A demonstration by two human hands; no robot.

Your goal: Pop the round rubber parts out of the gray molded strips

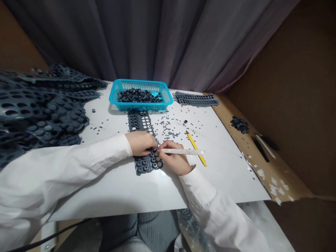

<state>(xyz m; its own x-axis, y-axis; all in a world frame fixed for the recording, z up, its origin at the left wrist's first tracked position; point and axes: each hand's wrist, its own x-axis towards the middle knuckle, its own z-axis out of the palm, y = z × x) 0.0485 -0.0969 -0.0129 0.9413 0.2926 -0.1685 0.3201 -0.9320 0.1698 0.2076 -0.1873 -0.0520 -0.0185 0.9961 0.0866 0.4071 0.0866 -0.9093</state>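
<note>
– How much of the dark strip (143,167) has been cleared?
– Partly, it seems: open holes can be seen along its right side, while rings are held elsewhere. It is laid from the basket (139,106) toward the worktop's (223,157) near edge.
– The hands?
– The white stick (183,151) is gripped by the closed right hand (176,160); the left hand (140,142) is curled, its hold unclear.

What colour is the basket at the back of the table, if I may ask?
The basket is bright turquoise blue, as the head view shows.
</note>
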